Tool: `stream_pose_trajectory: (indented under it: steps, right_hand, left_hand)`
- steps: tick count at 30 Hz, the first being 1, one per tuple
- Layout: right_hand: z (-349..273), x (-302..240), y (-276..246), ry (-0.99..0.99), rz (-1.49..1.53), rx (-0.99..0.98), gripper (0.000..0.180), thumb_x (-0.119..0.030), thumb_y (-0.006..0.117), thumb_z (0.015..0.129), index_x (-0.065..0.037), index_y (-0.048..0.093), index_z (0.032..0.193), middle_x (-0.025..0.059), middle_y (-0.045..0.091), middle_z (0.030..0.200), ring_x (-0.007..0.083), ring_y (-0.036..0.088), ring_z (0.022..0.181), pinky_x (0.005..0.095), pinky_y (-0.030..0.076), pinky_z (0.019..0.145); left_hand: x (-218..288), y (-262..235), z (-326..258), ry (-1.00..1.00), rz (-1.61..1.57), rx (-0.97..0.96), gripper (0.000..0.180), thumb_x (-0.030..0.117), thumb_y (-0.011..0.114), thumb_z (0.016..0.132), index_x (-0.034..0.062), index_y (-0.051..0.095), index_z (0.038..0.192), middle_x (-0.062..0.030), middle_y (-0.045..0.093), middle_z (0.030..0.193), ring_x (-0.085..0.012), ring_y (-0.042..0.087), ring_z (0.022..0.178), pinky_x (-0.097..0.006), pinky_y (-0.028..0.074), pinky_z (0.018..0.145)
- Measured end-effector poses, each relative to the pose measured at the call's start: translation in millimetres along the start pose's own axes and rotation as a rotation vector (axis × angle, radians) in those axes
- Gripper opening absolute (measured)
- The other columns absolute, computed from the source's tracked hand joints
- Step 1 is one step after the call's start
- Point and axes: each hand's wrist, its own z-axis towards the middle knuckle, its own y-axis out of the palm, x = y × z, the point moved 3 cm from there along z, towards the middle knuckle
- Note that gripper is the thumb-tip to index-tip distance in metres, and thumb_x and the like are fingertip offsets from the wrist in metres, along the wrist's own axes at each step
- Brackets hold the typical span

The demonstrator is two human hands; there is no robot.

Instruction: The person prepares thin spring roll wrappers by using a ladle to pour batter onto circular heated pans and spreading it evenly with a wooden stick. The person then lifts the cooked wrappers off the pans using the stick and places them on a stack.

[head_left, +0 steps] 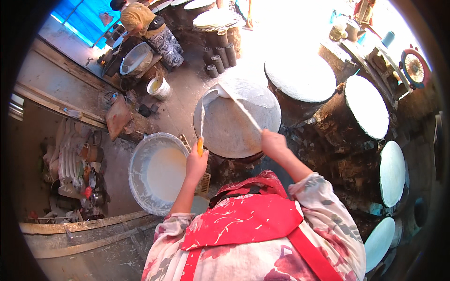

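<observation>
A round griddle (229, 133) is in front of me, its near part bare and grey. Over its far part lies a thin white sheet of batter (251, 91), lifted and folded at the far left edge. My left hand (197, 161) is closed round the orange handle of a thin, batter-coated tool (200, 146); its exact kind is unclear. The far end of this tool reaches the lifted sheet. In my right hand (274, 144) I grip a long white stick (243, 111), slanting across the griddle to the same folded edge. Both hands are over the griddle's near side.
A large basin (137, 187) of white batter stands at my left. Several white-covered round griddles (302, 77) curve round my right. A white bucket (160, 90) and dark cylinders (220, 58) stand beyond. Far left, another person (152, 35) bends beside a metal basin (136, 58).
</observation>
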Motion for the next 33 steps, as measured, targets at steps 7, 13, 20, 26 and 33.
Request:
stream_pose_trajectory:
  steps: [7, 13, 20, 26, 33]
  right_hand:
    - [25.8, 14.6, 13.2, -0.121, -0.03, -0.036, 0.014, -0.01, 0.049, 0.081, 0.0, 0.057, 0.087, 0.0204, 0.066, 0.08, 0.0355, 0.066, 0.078, 0.0446, 0.052, 0.069]
    - [42.3, 43.6, -26.4, -0.029, -0.088, 0.036, 0.016, -0.012, 0.05, 0.083, -0.002, 0.059, 0.09, 0.0183, 0.067, 0.08, 0.0331, 0.067, 0.079, 0.0421, 0.053, 0.069]
    - [39.2, 2.9, -7.6, -0.364, -0.146, -0.149, 0.014, -0.008, 0.049, 0.082, -0.001, 0.058, 0.09, 0.0188, 0.067, 0.082, 0.0326, 0.067, 0.076, 0.0424, 0.053, 0.069]
    - [101.8, 50.8, -46.0, -0.192, -0.147, -0.05, 0.015, -0.012, 0.054, 0.082, -0.003, 0.063, 0.09, 0.0146, 0.068, 0.08, 0.0287, 0.068, 0.077, 0.0404, 0.053, 0.066]
    - [58.0, 11.2, -33.7, -0.545, -0.312, -0.242, 0.015, -0.01, 0.049, 0.085, -0.001, 0.055, 0.095, 0.0109, 0.067, 0.076, 0.0262, 0.068, 0.068, 0.0386, 0.054, 0.059]
  left_hand:
    - [-16.1, -7.7, -15.1, -0.069, -0.073, -0.016, 0.053, 0.019, 0.063, 0.085, 0.0018, 0.044, 0.132, -0.022, 0.063, 0.095, -0.0336, 0.062, 0.087, -0.039, 0.048, 0.077]
    - [-9.8, -20.7, -42.0, -0.349, -0.415, -0.085, 0.036, 0.018, 0.061, 0.089, 0.0017, 0.05, 0.12, -0.0035, 0.053, 0.07, -0.0102, 0.05, 0.051, -0.026, 0.042, 0.044]
    - [-3.4, -20.3, -52.2, -0.506, -0.671, -0.057, 0.019, 0.019, 0.057, 0.092, 0.0042, 0.049, 0.102, -0.0011, 0.048, 0.063, -0.0083, 0.044, 0.041, -0.022, 0.036, 0.036]
    - [7.6, -34.4, -68.2, -0.551, -0.695, -0.05, 0.02, 0.025, 0.054, 0.094, 0.0072, 0.045, 0.098, -0.0028, 0.05, 0.065, -0.01, 0.047, 0.042, -0.023, 0.038, 0.036]
    - [1.3, -30.3, -78.2, -0.672, -0.825, -0.022, 0.022, 0.026, 0.052, 0.094, 0.0065, 0.045, 0.101, -0.0047, 0.051, 0.064, -0.0127, 0.047, 0.039, -0.026, 0.037, 0.034]
